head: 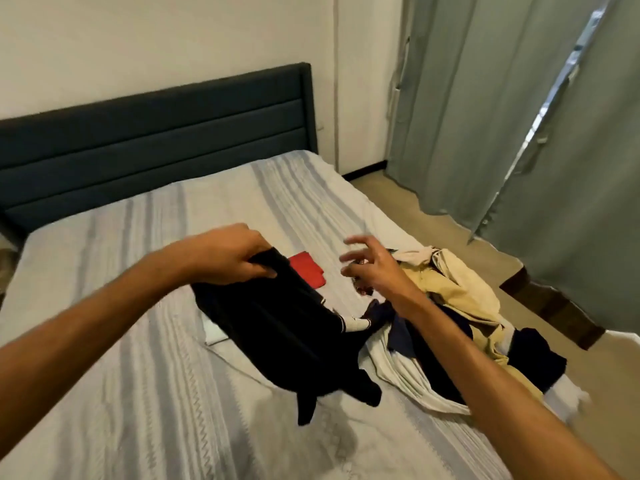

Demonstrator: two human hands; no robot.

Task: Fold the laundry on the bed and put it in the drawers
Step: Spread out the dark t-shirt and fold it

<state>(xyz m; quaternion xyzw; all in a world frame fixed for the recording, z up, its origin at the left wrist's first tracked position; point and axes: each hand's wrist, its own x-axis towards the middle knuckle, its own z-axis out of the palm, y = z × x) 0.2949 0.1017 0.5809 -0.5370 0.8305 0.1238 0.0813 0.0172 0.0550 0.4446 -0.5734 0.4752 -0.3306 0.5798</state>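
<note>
Fingers (pixel 258 270) of the left hand (pixel 225 258) pinch the black garment's (pixel 284 334) far edge. The right hand (pixel 370 268) hovers spread and empty just right of that edge, nearer the laundry pile (pixel 460 313)

Headboard (pixel 152 133), upper left of frame: dark blue-grey. Bedspread (pixel 138 358): light grey with darker grey stripes and a zigzag weave. Garment (pixel 277 323) at frame centre: black, with white trim at its right edge. Folded item (pixel 308 270) just above it: red. Laundry pile (pixel 460 306), right of centre: beige, cream, navy, white and pale striped pieces. Curtains (pixel 485 116), upper right: grey-green. Wall (pixel 173 39), top: off-white. Floor (pixel 398 199): beige
</note>
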